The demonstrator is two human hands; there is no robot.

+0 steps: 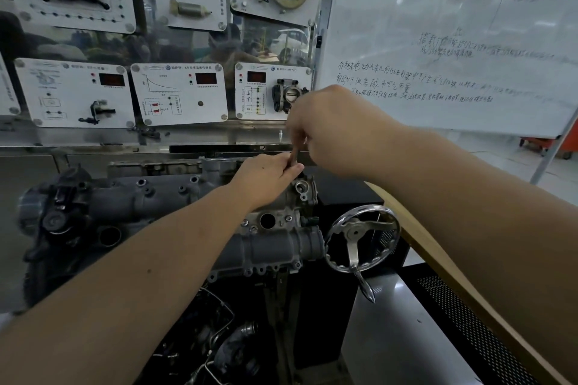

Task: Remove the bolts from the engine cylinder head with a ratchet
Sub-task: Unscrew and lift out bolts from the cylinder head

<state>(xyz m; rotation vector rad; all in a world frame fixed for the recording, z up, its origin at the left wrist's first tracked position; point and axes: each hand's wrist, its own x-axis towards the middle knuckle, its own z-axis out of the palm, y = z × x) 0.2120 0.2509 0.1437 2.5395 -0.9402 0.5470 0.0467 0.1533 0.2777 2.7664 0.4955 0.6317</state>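
Left hand [266,176] pinches the ratchet shaft [294,155] at the cylinder head [275,219]; right hand [328,131] grips its top. Keep the shaft square on the bolt.

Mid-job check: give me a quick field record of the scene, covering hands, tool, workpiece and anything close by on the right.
left hand: pinches the lower part of the tool shaft, resting on the cylinder head
right hand: grips the shaft's upper part from above
tool: thin shaft, roughly upright, mostly hidden by the hands; ratchet head not visible
cylinder head: grey casting on a stand
handwheel: right of the casting, untouched
whiteboard: behind, right
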